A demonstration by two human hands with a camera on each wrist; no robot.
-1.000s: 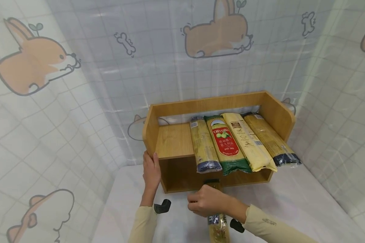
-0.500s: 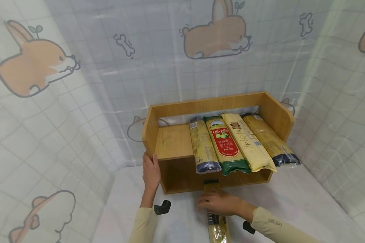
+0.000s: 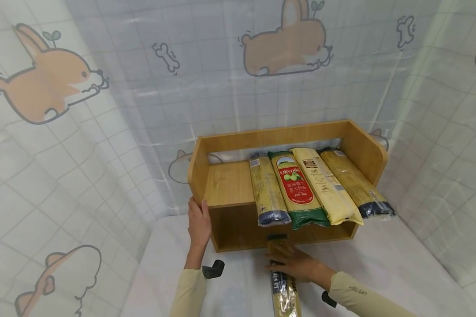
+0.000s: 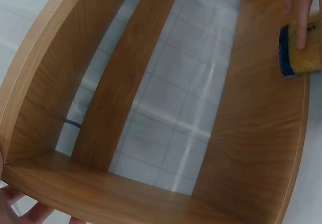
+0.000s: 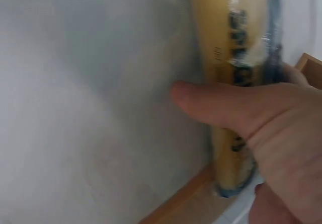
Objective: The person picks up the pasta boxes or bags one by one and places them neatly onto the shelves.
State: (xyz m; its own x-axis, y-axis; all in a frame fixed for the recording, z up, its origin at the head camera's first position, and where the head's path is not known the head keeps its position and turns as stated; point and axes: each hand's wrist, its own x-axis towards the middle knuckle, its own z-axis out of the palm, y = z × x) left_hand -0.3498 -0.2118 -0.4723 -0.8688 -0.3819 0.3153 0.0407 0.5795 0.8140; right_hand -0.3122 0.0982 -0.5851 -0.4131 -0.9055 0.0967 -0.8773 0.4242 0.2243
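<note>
My left hand (image 3: 199, 224) holds the left side panel of a wooden shelf (image 3: 228, 182), thumb at the front edge and fingers on the outer face. In the left wrist view, fingertips (image 4: 37, 213) show beyond the panel. My right hand (image 3: 295, 263) lies over a narrow spaghetti pack (image 3: 285, 299) with dark bands, its fingers spread and touching the wrapper. The pack's far end is at the shelf's lower opening. In the right wrist view the thumb (image 5: 216, 100) lies straight across the pack (image 5: 241, 48).
On the shelf's upper board lie a blue-ended pasta pack (image 3: 269, 189), a green and red Olivoila pack (image 3: 297, 189), a pale yellow pack (image 3: 327, 185) and another blue-ended pack (image 3: 355, 182). The shelf stands on a white table (image 3: 162, 251) before a patterned curtain (image 3: 206, 88).
My right hand has gone from loosely curled above the narrow pack to spread fingers on it, shifting slightly right. The left hand stays on the panel.
</note>
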